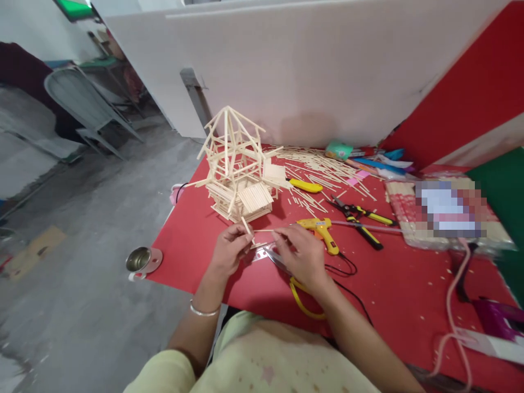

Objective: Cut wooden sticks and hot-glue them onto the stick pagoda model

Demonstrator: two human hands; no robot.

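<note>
In the head view, we see our left hand [227,252] pinching a short wooden piece [246,227] between thumb and finger, just in front of the stick model [254,197], which stands on the red surface [184,240]. Our right hand [303,254] pinches a thin stick [264,231], whose free end is near this piece, but we cannot tell if they touch. Partly under the right hand lie the yellow-handled scissors [295,297], and near it is the yellow glue gun [326,232].

Craft wkshp, glue gun [326,229], pliers [351,210], sticks [317,162]
</note>
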